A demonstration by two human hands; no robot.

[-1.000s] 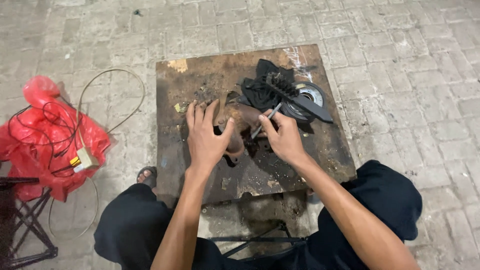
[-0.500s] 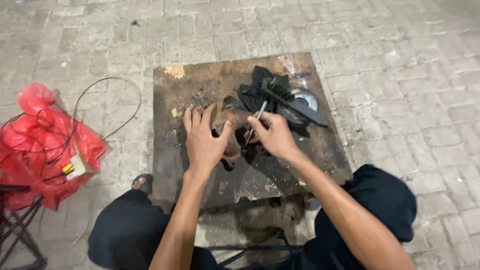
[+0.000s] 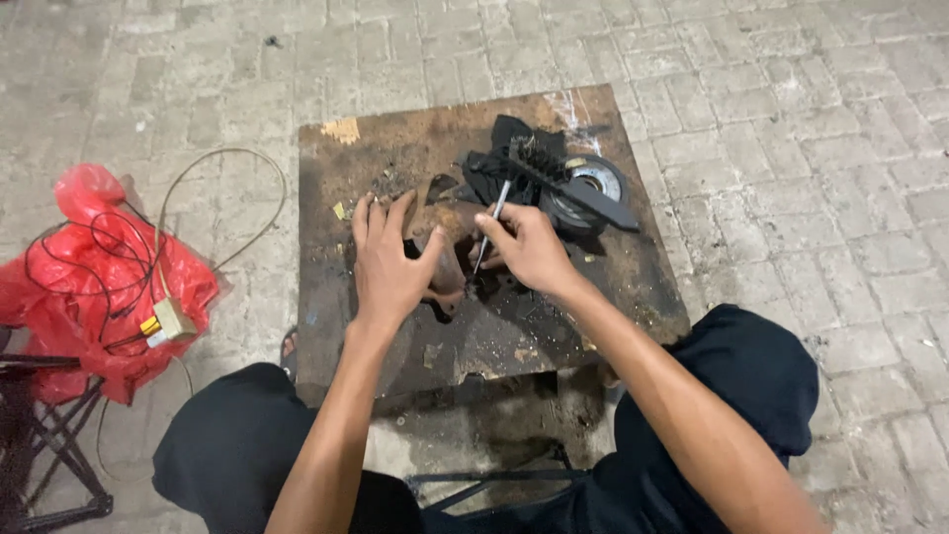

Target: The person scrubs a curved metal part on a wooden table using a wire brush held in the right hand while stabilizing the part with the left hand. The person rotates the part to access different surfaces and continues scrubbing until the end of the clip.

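Left hand spread flat, pinning rusty metal part on board; right hand clamped on screwdriver. Risk: tip slips off w/ sideways force, jabs left fingers

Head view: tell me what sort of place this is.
Probably an outdoor, makeshift repair spot on a paved yard or pavement. The ground is grey paving bricks, the work surface is a worn, stained board set low, and greasy black machine parts lie on it beside a red bag with wires.
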